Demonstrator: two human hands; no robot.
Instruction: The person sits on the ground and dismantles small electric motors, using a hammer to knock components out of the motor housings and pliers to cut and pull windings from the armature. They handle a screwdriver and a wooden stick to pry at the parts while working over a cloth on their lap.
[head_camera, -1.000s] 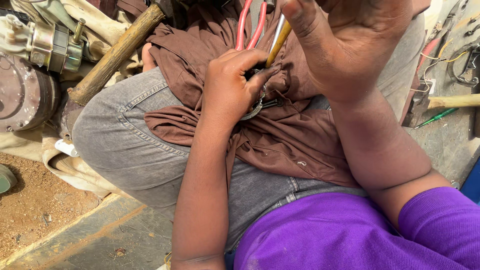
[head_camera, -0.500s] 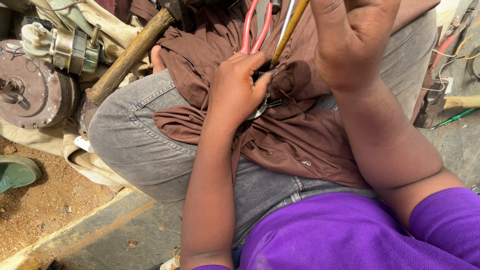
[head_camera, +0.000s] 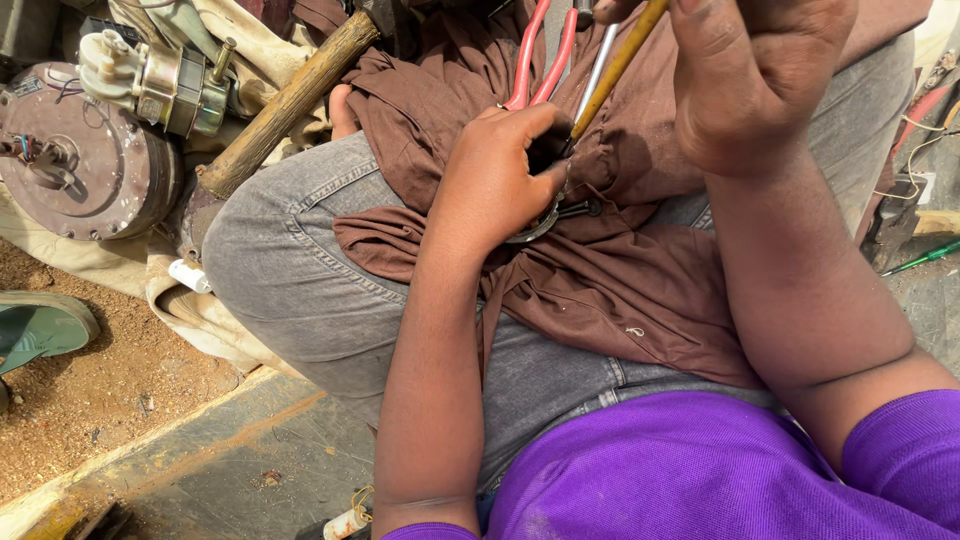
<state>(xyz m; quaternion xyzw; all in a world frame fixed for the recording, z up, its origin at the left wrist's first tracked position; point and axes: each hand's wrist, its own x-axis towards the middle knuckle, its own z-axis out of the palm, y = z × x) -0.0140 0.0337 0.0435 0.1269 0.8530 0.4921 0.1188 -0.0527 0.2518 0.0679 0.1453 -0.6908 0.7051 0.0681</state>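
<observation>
My left hand (head_camera: 492, 175) is closed around a small round metal part (head_camera: 540, 222) that rests on a brown cloth (head_camera: 600, 270) spread over my lap. My right hand (head_camera: 755, 75) is raised above it and grips a yellow-handled tool (head_camera: 618, 62) with a metal shaft, whose tip points down at the part beside my left thumb. Red-handled pliers (head_camera: 540, 50) lie on the cloth just behind my left hand. Most of the metal part is hidden under my fingers.
A wooden hammer handle (head_camera: 285, 105) lies across my left knee. Left of it sit a round rusty motor housing (head_camera: 85, 165) and a small motor with coils (head_camera: 150, 75). A green sandal (head_camera: 40, 325) lies on sandy ground. Wires and a green screwdriver (head_camera: 920, 258) are at right.
The view has shifted, so the motor and sandal at left show more. My right hand with the tool has moved a little right and up; my left hand keeps its grip.
</observation>
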